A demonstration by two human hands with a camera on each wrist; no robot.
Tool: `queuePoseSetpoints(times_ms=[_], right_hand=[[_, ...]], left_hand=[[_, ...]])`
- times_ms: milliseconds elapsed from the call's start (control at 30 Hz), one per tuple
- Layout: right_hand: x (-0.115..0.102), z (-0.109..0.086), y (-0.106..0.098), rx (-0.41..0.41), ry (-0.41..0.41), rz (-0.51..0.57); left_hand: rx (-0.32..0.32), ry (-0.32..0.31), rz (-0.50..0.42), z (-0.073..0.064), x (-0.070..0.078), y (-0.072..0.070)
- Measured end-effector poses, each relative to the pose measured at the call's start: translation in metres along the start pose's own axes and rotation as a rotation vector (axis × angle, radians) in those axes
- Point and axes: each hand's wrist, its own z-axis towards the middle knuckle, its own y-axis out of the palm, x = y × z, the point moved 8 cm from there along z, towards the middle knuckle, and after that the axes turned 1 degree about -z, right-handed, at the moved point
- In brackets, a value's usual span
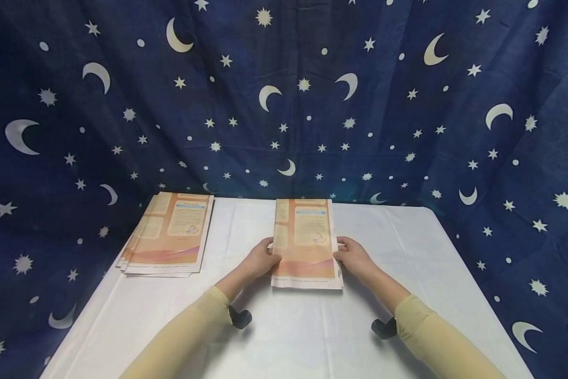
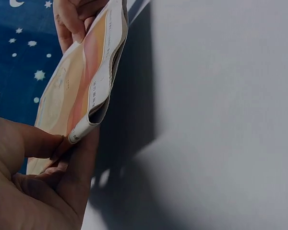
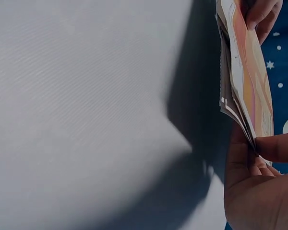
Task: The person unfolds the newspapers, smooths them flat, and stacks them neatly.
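Note:
A folded newspaper (image 1: 304,258) with an orange printed page is held between both hands at the middle of the table. My left hand (image 1: 259,260) pinches its left edge, thumb on top and fingers beneath. On the opposite edge, my right hand (image 1: 356,258) grips it in the same way. Both wrist views show the newspaper (image 2: 77,91) raised off the white surface, casting a shadow. Its folded layers part slightly along the near edge in the right wrist view. Farther left lies a stack of similar folded newspapers (image 1: 170,231), slightly fanned out.
A white cloth covers the table (image 1: 293,331). Behind it and along the sides hangs a dark blue curtain (image 1: 312,105) with moons and stars. Dark straps or mounts (image 1: 240,318) show at both wrists, below the yellowish sleeves (image 1: 189,326).

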Motion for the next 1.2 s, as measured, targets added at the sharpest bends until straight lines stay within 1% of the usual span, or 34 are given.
queuePoseSetpoints(times_ms=[100,200,367,500,667,733,833,1000,1100,1200], right_hand=[[0.008,-0.002,-0.006,0.008,0.011,-0.017],[0.014,-0.003,-0.010,0.017,0.026,-0.039],[0.020,-0.005,-0.012,0.012,0.051,-0.070],[0.022,-0.005,-0.013,0.010,0.060,-0.087],[0.023,-0.004,-0.012,0.012,0.061,-0.113],[0.025,-0.004,-0.012,0.014,0.063,-0.127],[0.025,-0.003,-0.013,0.016,0.060,-0.143],[0.025,-0.004,-0.015,0.027,0.041,-0.191],[0.025,-0.004,-0.015,0.032,0.025,-0.221],[0.025,-0.004,-0.015,0.034,0.005,-0.265]], left_hand=[[-0.020,0.025,0.010,0.001,0.003,0.009],[-0.026,0.029,0.025,0.002,0.004,0.016],[-0.043,0.033,0.042,0.003,0.005,0.022],[-0.050,0.050,0.071,0.004,0.005,0.026],[-0.042,0.058,0.115,0.006,0.003,0.029],[-0.040,0.062,0.149,0.007,0.003,0.029],[-0.043,0.085,0.201,0.007,0.004,0.029],[-0.066,0.104,0.265,0.007,0.006,0.029],[-0.067,0.093,0.345,0.008,0.005,0.028],[-0.053,0.084,0.474,0.008,0.004,0.026]])
